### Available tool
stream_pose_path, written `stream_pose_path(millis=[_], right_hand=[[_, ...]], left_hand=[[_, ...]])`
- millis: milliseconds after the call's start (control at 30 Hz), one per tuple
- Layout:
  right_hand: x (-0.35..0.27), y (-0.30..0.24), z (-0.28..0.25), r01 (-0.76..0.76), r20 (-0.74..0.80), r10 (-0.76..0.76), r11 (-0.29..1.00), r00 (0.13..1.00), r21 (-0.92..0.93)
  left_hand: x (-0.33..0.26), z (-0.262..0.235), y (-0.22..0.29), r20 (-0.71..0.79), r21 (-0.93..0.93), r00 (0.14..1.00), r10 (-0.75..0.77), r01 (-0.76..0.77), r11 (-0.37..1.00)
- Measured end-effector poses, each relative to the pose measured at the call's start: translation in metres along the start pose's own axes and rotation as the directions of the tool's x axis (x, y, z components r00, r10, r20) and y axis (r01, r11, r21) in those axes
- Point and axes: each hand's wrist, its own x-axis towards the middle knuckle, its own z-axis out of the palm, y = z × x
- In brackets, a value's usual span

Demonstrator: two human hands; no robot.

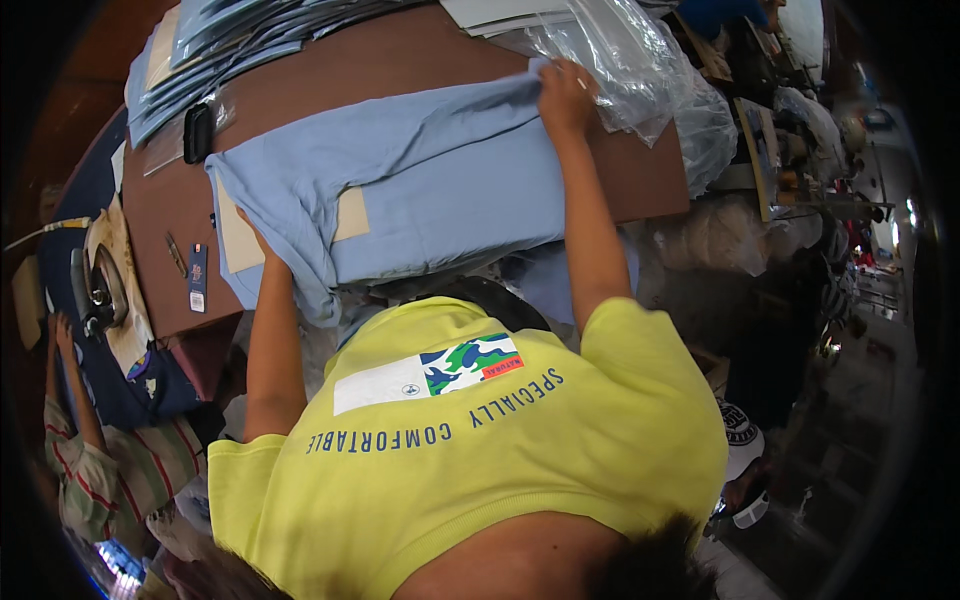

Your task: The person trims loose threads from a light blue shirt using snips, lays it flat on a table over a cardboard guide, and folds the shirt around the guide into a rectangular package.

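A light blue shirt (pixel 460 190) lies spread across the brown table in front of me, one side folded over. Beneath the fold, a beige card (pixel 238 230) shows at the left end and again through a gap in the middle. My right hand (pixel 566 95) is closed on the shirt's far right corner, pinching the cloth. At the near left edge, my left hand (pixel 262 238) reaches beside the card under the hanging fold; the cloth hides most of its fingers, so its grip cannot be made out.
Folded blue shirts (pixel 240 45) are stacked at the far left, near a black case (pixel 198 133). Clear plastic bags (pixel 620 60) lie at the far right. A hang tag (pixel 198 278) and small snips (pixel 176 254) rest left. Another person's hand (pixel 66 340) is near an iron (pixel 105 290).
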Motion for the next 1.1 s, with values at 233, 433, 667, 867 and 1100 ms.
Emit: stream_pose_path(millis=[233,433,667,867,1100], right_hand=[[-0.144,0.004,-0.07,-0.545,0.107,0.555,0.831,0.825,-0.109],[-0.092,0.009,-0.005,-0.39,0.295,0.367,0.921,0.882,0.02],[-0.064,0.022,0.053,-0.274,0.479,0.289,0.956,0.829,-0.103],[-0.059,0.022,0.044,-0.248,0.498,0.3,0.954,0.814,-0.169],[-0.023,-0.129,-0.048,-0.354,0.562,-0.037,0.742,0.826,0.569]], left_hand=[[-0.006,0.001,-0.006,-0.007,-0.007,1.0,-0.017,0.017,1.0],[0.003,-0.001,0.006,0.009,0.003,1.0,-0.002,0.002,1.0],[0.003,-0.006,0.03,0.074,0.04,0.997,0.03,-0.033,0.999],[0.026,-0.054,0.055,0.42,0.11,0.903,0.085,-0.143,0.984],[0.048,-0.134,0.062,0.163,0.25,0.919,0.359,-0.391,0.886]])
